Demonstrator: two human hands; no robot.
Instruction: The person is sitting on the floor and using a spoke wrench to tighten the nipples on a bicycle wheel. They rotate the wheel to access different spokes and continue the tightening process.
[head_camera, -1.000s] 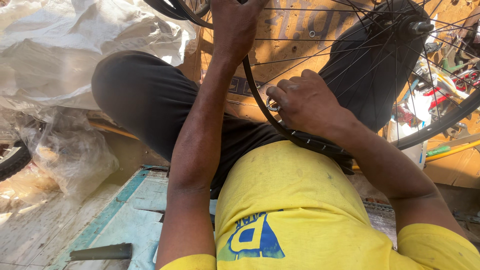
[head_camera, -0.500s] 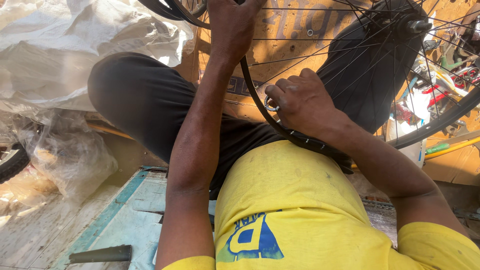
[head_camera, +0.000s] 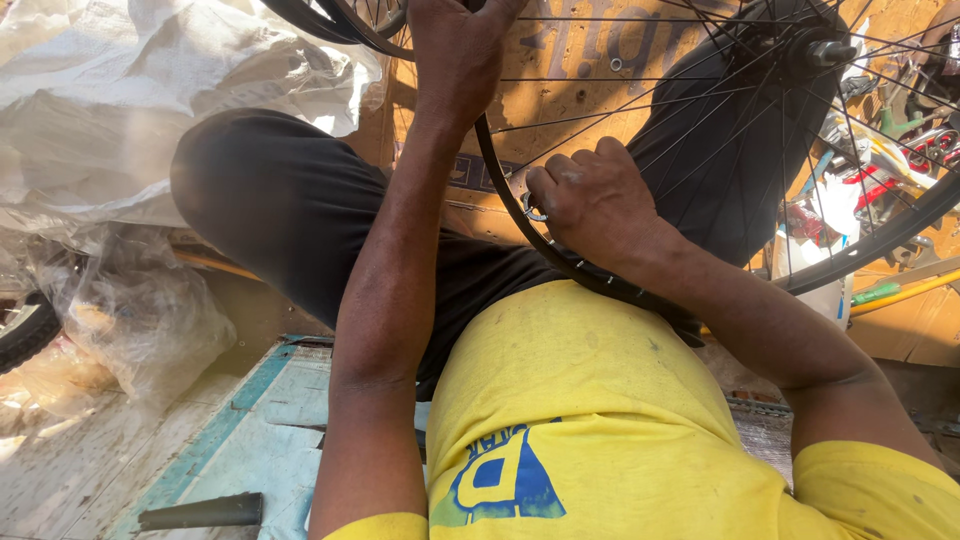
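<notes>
A black bicycle wheel rim (head_camera: 585, 272) with thin spokes and a hub (head_camera: 822, 50) rests against my lap, between my knees in dark trousers. My left hand (head_camera: 462, 55) grips the rim near the top of the view. My right hand (head_camera: 592, 205) is closed on a small metal spoke tool (head_camera: 531, 207) pressed against the rim's inner edge. My yellow shirt fills the lower part of the view.
White plastic sacks (head_camera: 120, 110) and a clear bag (head_camera: 140, 320) lie at the left. A cardboard sheet (head_camera: 590, 70) stands behind the wheel. A dark short tube (head_camera: 200, 511) lies on the pale blue board (head_camera: 260, 440). Bicycle parts clutter the right edge (head_camera: 900, 160).
The view has shifted slightly. My right hand has turned a little at the rim; my left hand stays on the rim.
</notes>
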